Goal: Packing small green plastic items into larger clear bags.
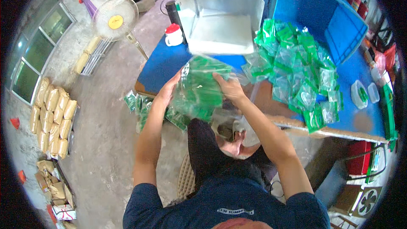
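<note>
Left hand and right hand clamp the bag from opposite sides, its long axis roughly near-far; packets lie right, nearer the right hand.

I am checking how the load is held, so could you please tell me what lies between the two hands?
In the head view, a clear bag with green contents, somewhat blurred, lies between the left hand and the right hand.

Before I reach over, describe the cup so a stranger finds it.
Start at the blue table. On its left side, just left of the pale metal tray, stands a small white cup. Its red lid sets it apart from the tray.
</note>
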